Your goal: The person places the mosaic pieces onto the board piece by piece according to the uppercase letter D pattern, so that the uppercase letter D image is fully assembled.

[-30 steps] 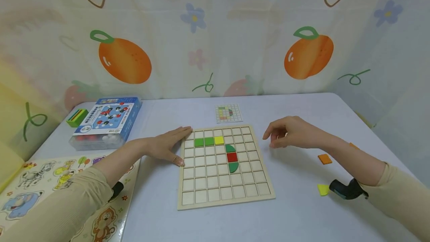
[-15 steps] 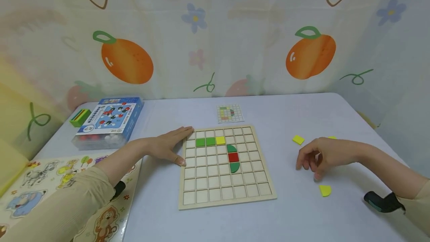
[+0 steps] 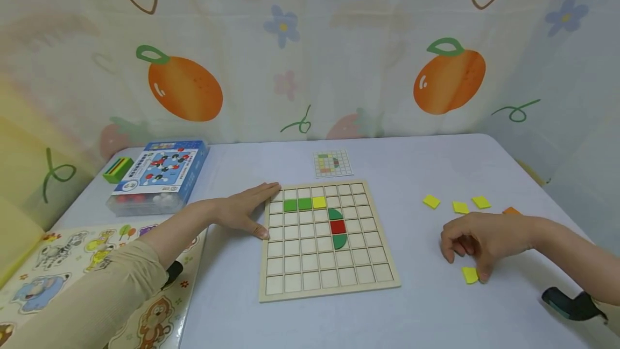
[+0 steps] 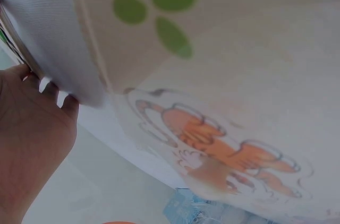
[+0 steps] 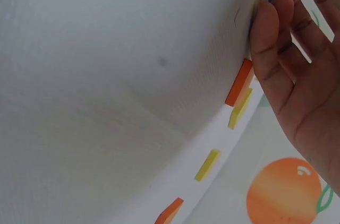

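A wooden grid board (image 3: pixel 330 294) lies mid-table with two green square tiles (image 3: pixel 297 204), a yellow square tile (image 3: pixel 319 202), a red square tile (image 3: pixel 338 227) and two green rounded tiles (image 3: pixel 340 241) in its cells. My left hand (image 3: pixel 241 211) rests along the board's left edge, fingers extended. To the right, my right hand (image 3: pixel 486 238) is low over the table with bent fingers. Its thumb touches or nearly touches a yellow tile (image 3: pixel 469 275) with a rounded side. No grip on that tile shows; in the right wrist view its fingers (image 5: pixel 264 30) are near the table surface.
Beyond the right hand lie several yellow tiles (image 3: pixel 431 201) and an orange tile (image 3: pixel 511 210). A small patterned grid card (image 3: pixel 332 163) lies behind the board. At left are a molecule-model box (image 3: pixel 162 174), a green block bundle (image 3: pixel 118 170) and an animal sheet (image 3: pixel 160 316).
My right hand has moved from beside the board rightward and down to the yellow tile, uncovering yellow tiles behind it. The left hand stays on the board's edge.
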`<state>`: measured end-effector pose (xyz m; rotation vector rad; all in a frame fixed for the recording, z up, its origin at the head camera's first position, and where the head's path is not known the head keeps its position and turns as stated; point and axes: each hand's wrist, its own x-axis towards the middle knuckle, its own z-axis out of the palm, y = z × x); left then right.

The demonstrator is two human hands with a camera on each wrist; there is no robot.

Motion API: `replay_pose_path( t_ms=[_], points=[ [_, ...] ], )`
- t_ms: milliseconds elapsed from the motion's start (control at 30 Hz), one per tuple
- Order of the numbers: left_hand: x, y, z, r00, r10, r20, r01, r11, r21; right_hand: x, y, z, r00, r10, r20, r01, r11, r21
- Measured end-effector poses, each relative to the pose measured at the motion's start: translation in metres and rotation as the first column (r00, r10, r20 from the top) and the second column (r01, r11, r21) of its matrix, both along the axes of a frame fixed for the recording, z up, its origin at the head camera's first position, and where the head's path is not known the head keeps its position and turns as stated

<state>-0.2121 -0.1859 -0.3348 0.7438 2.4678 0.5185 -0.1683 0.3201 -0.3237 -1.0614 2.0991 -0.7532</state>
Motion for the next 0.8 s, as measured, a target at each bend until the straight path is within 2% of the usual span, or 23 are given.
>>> replay_pose_path(
  t_ms=[300, 500, 800],
  points=[
    [-0.001, 0.000, -0.001, 1.000, 0.001, 0.002, -0.001, 1.000, -0.006, -0.001, -0.008, -0.005, 0.995, 0.027, -0.098, -0.031, 0.998, -0.045],
    [0.000, 0.000, 0.000, 1.000, 0.009, -0.001, -0.009, 1.000, -0.009, -0.007, -0.026, -0.005, 0.991, -0.043, -0.129, 0.039, 0.999, -0.033],
    [0.000, 0.000, -0.001, 1.000, 0.012, 0.001, -0.012, 1.000, -0.007, -0.018, -0.058, 0.003, 0.984, -0.115, -0.134, 0.126, 0.989, 0.073]
  ],
)
